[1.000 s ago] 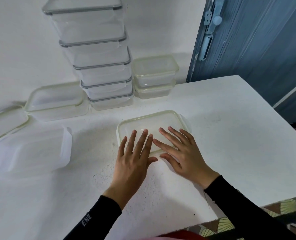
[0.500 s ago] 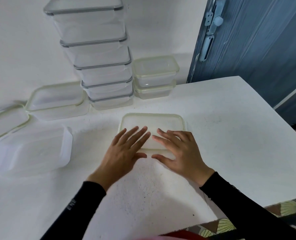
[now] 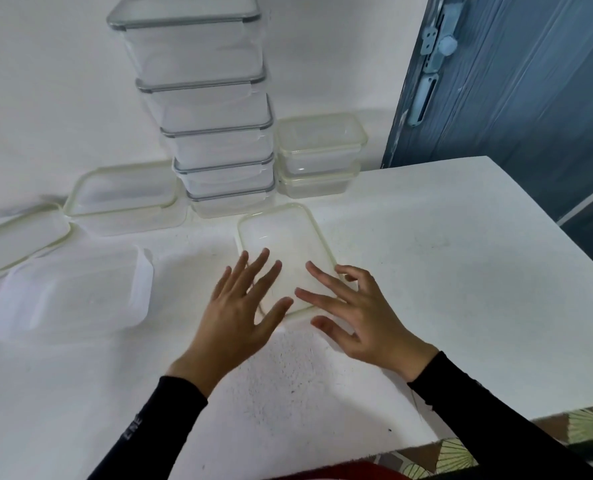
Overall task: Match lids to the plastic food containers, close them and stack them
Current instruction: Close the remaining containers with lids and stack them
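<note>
A flat container with a yellowish-rimmed lid (image 3: 281,237) lies on the white table (image 3: 444,271), its long side pointing away from me. My left hand (image 3: 239,306) is spread over its near left corner, fingers apart. My right hand (image 3: 353,310) rests with splayed fingers on its near right edge. A tall stack of several grey-rimmed closed containers (image 3: 215,109) stands against the wall behind it. Two yellowish-rimmed closed containers (image 3: 319,154) are stacked to its right.
At the left lie a closed yellowish-rimmed container (image 3: 125,199), a loose lid (image 3: 18,240) and a frosted white container (image 3: 70,292). A blue door (image 3: 516,91) stands at the right. The table's front edge (image 3: 426,445) runs near me.
The flat container has turned from lying crosswise to pointing away from me and slid farther back. Both hands turned with it and now sit at its near end.
</note>
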`<state>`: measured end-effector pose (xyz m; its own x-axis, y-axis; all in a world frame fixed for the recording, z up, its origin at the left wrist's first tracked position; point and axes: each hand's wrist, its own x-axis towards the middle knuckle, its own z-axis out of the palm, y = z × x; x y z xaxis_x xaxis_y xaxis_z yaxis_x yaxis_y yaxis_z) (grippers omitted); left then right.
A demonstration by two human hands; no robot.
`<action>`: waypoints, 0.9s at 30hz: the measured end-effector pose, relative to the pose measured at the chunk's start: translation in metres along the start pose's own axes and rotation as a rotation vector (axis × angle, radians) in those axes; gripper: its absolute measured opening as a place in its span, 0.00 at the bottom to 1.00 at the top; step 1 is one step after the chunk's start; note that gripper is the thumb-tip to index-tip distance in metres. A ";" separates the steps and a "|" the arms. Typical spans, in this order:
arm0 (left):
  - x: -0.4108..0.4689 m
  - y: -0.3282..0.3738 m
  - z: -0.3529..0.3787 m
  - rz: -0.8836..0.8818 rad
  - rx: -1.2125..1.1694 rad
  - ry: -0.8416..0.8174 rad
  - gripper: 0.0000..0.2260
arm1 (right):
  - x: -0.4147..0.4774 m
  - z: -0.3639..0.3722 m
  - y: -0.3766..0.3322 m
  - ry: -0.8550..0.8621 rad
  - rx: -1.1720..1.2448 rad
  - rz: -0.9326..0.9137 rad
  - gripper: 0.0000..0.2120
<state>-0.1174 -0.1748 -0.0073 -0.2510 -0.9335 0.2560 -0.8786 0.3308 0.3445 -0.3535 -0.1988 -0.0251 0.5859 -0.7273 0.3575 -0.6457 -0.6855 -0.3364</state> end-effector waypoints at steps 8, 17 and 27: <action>-0.012 0.007 0.022 0.045 0.021 0.027 0.38 | 0.000 0.015 0.010 -0.044 -0.023 -0.078 0.25; -0.011 0.007 0.027 0.051 -0.003 0.091 0.36 | -0.001 0.020 0.011 0.051 0.008 -0.081 0.24; -0.011 0.008 0.029 0.039 -0.005 0.127 0.33 | -0.001 0.024 0.007 0.099 0.098 -0.056 0.22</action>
<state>-0.1336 -0.1663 -0.0334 -0.2310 -0.8951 0.3814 -0.8672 0.3671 0.3364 -0.3464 -0.2038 -0.0490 0.5651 -0.6842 0.4610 -0.5597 -0.7285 -0.3951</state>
